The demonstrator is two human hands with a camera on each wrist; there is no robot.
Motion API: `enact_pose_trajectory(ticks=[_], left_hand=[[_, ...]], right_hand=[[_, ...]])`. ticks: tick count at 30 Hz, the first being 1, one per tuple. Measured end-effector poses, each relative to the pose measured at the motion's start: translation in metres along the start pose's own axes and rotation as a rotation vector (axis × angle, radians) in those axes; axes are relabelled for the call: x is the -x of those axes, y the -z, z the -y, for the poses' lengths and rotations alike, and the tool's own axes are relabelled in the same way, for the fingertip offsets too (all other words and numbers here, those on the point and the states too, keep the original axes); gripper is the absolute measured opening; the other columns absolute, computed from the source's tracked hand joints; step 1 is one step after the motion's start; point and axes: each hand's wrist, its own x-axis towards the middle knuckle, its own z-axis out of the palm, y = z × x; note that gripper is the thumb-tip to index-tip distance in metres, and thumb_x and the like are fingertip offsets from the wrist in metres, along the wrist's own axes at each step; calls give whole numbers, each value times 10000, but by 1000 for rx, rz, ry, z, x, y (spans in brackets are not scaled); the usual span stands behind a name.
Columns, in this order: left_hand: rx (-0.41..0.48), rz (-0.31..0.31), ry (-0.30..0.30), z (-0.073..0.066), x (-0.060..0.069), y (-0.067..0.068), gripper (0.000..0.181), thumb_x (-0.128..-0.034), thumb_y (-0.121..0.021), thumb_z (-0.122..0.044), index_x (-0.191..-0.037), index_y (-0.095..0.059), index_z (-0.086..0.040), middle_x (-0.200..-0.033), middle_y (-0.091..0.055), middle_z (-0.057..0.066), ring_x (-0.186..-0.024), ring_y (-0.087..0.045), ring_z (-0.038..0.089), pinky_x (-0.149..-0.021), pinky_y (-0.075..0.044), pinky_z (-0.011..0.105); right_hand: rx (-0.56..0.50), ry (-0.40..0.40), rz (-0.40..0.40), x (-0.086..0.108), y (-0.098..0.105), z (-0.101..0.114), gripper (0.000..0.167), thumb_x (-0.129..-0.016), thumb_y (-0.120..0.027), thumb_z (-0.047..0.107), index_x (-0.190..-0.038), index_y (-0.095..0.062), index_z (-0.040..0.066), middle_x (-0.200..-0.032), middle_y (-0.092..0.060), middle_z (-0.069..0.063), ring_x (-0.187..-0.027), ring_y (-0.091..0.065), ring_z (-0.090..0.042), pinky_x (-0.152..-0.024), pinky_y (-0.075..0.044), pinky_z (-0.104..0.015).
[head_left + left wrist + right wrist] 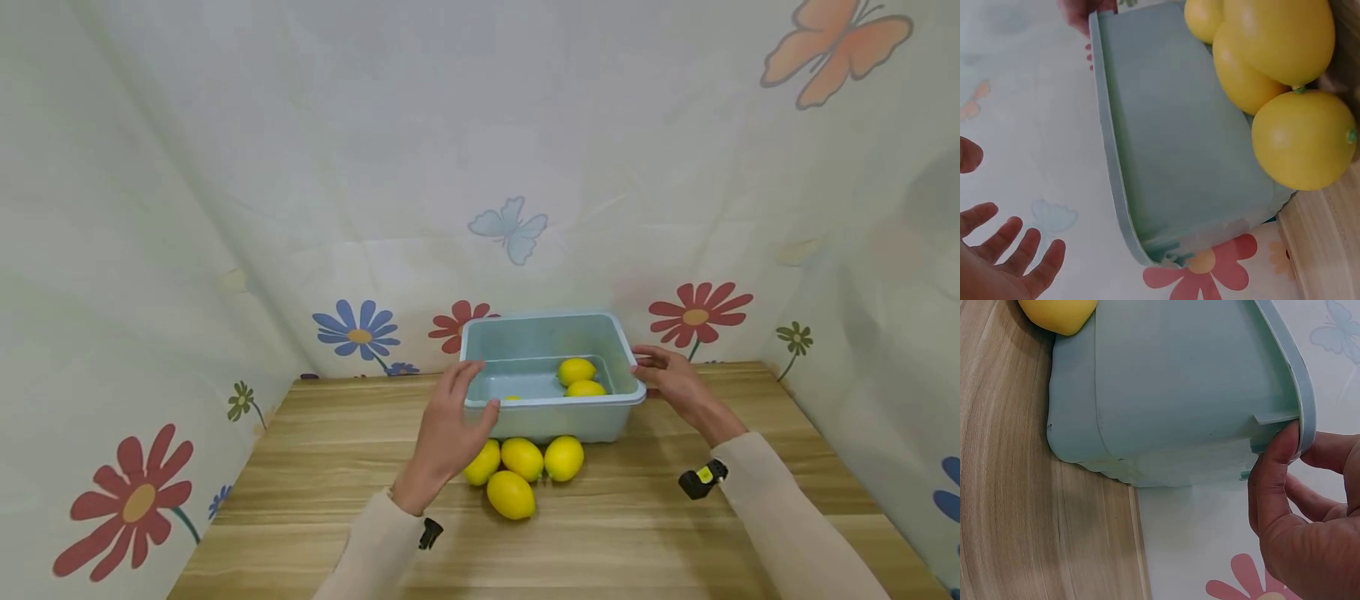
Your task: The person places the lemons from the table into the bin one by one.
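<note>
A light blue plastic bin [555,421] stands at the back of the wooden table. Its right rim is pinched by my right hand [678,385], thumb and fingers on either side of the edge [1307,419]. Near the left front corner, my left hand [450,425] hovers with fingers spread; the left wrist view shows these fingers [1007,250] apart from the bin. Inside the bin lie two lemons [577,372], and a sliver of another yellow thing [512,398] shows above the front rim. Several lemons [522,459] are clustered on the table against the bin's front.
A pale cloth wall [360,208] printed with flowers and butterflies rises behind the table [337,500] and along both sides. The bin stands close to the table's back edge. Small black devices [703,479] are strapped at the wrists.
</note>
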Motion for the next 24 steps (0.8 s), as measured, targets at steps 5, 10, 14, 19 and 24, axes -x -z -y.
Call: enact_pose_trajectory(ticks=[5,10,14,19,24], left_hand=[[-80,36,-142,-6,14,-7,533,-880,-665,-278,-1373,-529,-125,-1360,-541,80,-1232,-546,259,-937,-557,413],[-130,72,-263,-9,26,-17,536,-881,-657,-304,-1369,-529,-123,-1367,-541,66,-1235,-538,236,-928,-559,376],[-168,114,-309,-12,38,-24,502,-888,-644,-333,-1339,-544,-135,-1351,-545,58,-1220,-538,225,-956,-538,374],[-232,185,-319,-10,55,-32,473,-886,-652,-371,-1306,-575,-167,-1292,-558,25,-1155,-545,196,-922,-538,335],[-298,268,-318,-5,67,-37,489,-871,-669,-395,-1302,-587,-179,-1283,-567,30,-1139,-552,199,-937,-523,365]], right_hand=[[1,4,6,1,0,0,593,-1002,-538,230,-1533,-309,101,-1474,-419,-227,-1243,-507,-377,-959,-552,-394],[-1,8,5,2,2,2,593,-1003,-534,226,-1536,-304,108,-1482,-411,-227,-1267,-492,-406,-1006,-523,-438],[1,-3,7,2,2,2,600,-996,-543,223,-1536,-306,117,-1486,-410,-218,-1269,-491,-407,-1037,-496,-472],[-5,-4,5,1,1,0,591,-997,-539,209,-1534,-311,115,-1476,-416,-224,-1256,-495,-405,-1033,-497,-482],[-11,-10,0,0,1,-2,596,-992,-549,219,-1533,-316,125,-1477,-420,-211,-1249,-502,-394,-1041,-492,-478]])
